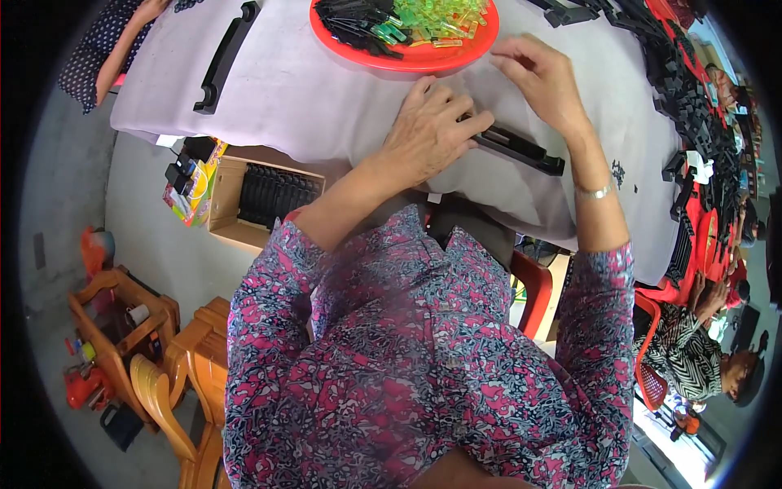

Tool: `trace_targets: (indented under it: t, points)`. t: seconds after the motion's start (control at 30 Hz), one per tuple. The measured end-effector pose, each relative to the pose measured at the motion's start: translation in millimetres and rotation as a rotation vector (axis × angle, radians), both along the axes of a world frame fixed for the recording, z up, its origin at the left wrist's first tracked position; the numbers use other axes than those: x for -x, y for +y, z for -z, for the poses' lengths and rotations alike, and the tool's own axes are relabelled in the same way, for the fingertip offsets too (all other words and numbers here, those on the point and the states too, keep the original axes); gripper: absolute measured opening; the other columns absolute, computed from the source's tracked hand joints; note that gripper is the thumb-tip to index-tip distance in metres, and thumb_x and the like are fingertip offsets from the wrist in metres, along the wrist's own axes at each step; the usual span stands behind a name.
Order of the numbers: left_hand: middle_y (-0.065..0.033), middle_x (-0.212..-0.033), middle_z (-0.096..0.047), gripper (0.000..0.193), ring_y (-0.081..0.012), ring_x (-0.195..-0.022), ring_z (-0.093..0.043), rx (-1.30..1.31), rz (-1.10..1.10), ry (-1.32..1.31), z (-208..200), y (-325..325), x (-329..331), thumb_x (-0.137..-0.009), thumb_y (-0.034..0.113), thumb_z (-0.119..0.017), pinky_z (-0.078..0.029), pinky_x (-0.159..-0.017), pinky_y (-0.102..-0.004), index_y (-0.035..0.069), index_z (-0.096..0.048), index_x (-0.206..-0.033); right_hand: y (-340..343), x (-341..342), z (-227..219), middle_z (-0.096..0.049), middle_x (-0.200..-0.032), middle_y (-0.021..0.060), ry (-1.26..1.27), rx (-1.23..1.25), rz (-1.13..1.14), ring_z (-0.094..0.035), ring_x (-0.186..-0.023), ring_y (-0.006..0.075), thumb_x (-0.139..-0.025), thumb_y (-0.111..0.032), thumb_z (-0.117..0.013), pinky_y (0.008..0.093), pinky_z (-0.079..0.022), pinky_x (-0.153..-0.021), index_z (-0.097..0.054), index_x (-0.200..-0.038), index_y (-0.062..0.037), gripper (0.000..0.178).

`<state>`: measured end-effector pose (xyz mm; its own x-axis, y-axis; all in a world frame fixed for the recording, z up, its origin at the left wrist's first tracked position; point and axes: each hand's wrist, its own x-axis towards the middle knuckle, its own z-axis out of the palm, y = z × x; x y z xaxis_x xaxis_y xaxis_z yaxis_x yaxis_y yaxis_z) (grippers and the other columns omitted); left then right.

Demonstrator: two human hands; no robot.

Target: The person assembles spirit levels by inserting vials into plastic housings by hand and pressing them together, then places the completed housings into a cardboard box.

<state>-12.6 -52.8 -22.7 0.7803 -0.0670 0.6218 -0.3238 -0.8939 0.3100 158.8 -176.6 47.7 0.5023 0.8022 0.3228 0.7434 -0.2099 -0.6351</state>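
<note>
A long black plastic bar [521,150] with notched, raised ends lies on the cloth in front of me. My left hand [432,130] is closed over its left end, thumb and fingers bent around it, so that end is hidden. My right hand [542,85] is raised above the cloth beside the rim of a red plate [391,63]. Its fingers are curled together, and whatever they pinch, if anything, is too small to make out. On the plate, black plastic pieces [350,24] lie at the left and yellow-green translucent pieces [444,20] at the right.
A similar black bar [224,61] lies at the far left of the cloth-covered table [285,90]. Tiny dark parts [618,174] sit to the right. Black parts are heaped [692,106] along the right edge. Below the table stands a cardboard box [228,191] of black parts. Other people sit nearby.
</note>
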Motion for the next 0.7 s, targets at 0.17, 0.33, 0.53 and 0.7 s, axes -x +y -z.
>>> trace_targets:
  t: [0.17,0.33,0.53,0.7]
  points:
    - [-0.0027,-0.098,-0.058,0.045,-0.0247,-0.098,-0.054,0.024,0.003,0.0,-0.3,-2.3,0.4,-0.072,0.019,-0.078,-0.04,-0.101,-0.0467,0.015,-0.065,-0.115,55.1,-29.1,15.4,-0.064,-0.089,0.007,-0.146,0.156,-0.152,-0.062,-0.077,0.0162,-0.089,-0.006,-0.068,0.0292,-0.05,-0.072,-0.07,-0.102,-0.0038,0.013]
    - [-0.0031,-0.096,-0.057,0.044,-0.025,-0.098,-0.054,0.045,0.004,-0.005,-1.1,-5.3,1.9,-0.072,0.019,-0.079,-0.041,-0.098,-0.0461,0.015,-0.065,-0.114,73.5,-35.8,18.1,-0.065,-0.086,0.0055,-0.38,0.395,-0.233,-0.063,-0.075,0.0156,-0.086,-0.003,-0.067,0.0287,-0.05,-0.069,-0.069,-0.099,-0.0033,0.013]
    - [-0.0039,-0.095,-0.056,0.046,-0.0263,-0.099,-0.055,0.041,0.025,-0.016,-3.5,-4.1,-2.4,-0.071,0.017,-0.078,-0.042,-0.094,-0.0448,0.016,-0.065,-0.115,74.6,-40.7,5.0,-0.058,-0.064,0.0151,-0.217,0.353,-0.262,-0.057,-0.058,0.025,-0.073,-0.011,-0.066,0.0383,-0.046,-0.056,-0.059,-0.07,-0.0012,0.013]
    - [-0.004,-0.1,-0.059,0.047,-0.028,-0.1,-0.055,0.0,0.003,0.014,-2.7,0.0,-2.9,-0.072,0.018,-0.078,-0.042,-0.093,-0.0445,0.015,-0.064,-0.117,41.3,-19.7,-14.8,-0.05,-0.065,0.0002,0.08,0.145,-0.121,-0.046,-0.067,0.0053,-0.076,0.003,-0.059,0.0265,-0.041,-0.057,-0.057,-0.077,0.0013,0.003]
